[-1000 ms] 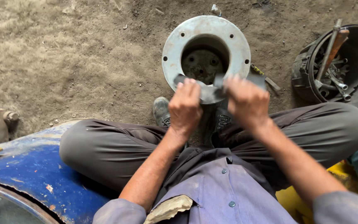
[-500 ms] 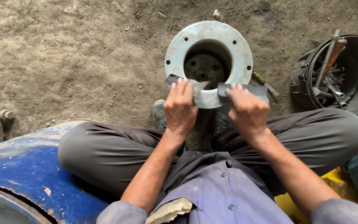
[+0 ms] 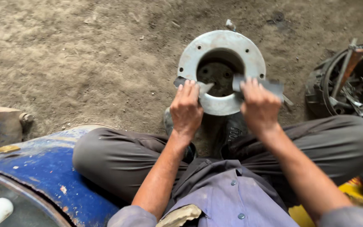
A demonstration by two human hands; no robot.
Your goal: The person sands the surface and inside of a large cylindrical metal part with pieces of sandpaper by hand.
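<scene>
Grey metal flange ring [image 3: 221, 67] on dirt floor [image 3: 85, 50], between the feet | left hand [image 3: 186, 110] and right hand [image 3: 259, 105] each pinching one end of abrasive strip [image 3: 269, 86] laid against its rim | risk: strip could tear or slip free if pulled unevenly.

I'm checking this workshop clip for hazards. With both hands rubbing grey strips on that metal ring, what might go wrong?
1. The left hand and right hand are bare and press grey strips against the ring near its inner edge; a slip might scrape the fingers.
2. The ring looks propped only against the shoes on loose dirt, so it may tip or slide.
</scene>
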